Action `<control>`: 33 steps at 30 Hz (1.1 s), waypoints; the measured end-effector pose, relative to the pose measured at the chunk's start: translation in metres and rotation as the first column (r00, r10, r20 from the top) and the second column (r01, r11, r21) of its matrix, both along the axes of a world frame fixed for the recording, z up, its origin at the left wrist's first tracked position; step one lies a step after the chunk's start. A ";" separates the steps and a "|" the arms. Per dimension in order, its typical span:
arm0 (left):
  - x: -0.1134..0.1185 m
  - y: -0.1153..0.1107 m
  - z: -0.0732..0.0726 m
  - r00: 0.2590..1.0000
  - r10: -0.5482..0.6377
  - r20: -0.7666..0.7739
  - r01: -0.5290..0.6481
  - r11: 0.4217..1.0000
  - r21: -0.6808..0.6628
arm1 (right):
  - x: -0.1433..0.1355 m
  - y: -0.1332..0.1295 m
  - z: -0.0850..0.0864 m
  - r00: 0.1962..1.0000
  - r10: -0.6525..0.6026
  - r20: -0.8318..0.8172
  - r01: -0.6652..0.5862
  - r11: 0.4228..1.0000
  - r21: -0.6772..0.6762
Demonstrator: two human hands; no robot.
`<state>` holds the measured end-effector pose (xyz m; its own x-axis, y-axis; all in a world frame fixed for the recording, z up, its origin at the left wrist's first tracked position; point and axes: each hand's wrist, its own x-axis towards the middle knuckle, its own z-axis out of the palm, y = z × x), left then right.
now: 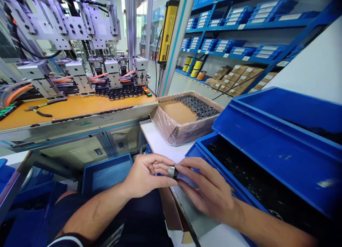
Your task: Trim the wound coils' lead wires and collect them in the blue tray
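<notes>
Left forearm point(98, 204) nearest, seven o'clock. Left hand point(146, 174) pinches small cylinder point(171, 171), six o'clock; right hand point(211, 190) narrows on its dark end. Fingertip-only hold could slip, dropping it (blue bin point(221, 168) at four o'clock).

Curled left fingers point(158, 157) opposite right fingers point(194, 163)

Pliers point(42, 105) on workbench point(80, 106) at left, carton point(177, 113) beyond small part point(171, 171), bins point(280, 147) at right
</notes>
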<state>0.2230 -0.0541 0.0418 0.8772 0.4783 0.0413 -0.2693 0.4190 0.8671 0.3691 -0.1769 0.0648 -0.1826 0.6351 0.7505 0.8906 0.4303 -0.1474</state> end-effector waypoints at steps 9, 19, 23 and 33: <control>0.000 -0.002 -0.001 0.997 -0.023 0.072 0.023 1.000 0.004 | 0.002 0.001 0.000 0.999 0.034 0.013 -0.034 0.999 0.026; -0.001 -0.003 -0.004 0.997 -0.020 0.081 0.020 1.000 0.006 | 0.000 0.000 0.003 1.000 0.024 0.004 -0.024 0.999 0.026; -0.001 -0.002 -0.004 0.995 -0.022 0.099 0.021 1.000 0.013 | 0.000 0.000 0.003 1.000 0.023 0.020 -0.023 0.999 0.026; -0.005 0.003 -0.004 0.996 -0.085 -0.036 0.083 0.994 -0.068 | 0.005 -0.003 0.004 0.985 0.010 0.175 -0.022 0.997 0.068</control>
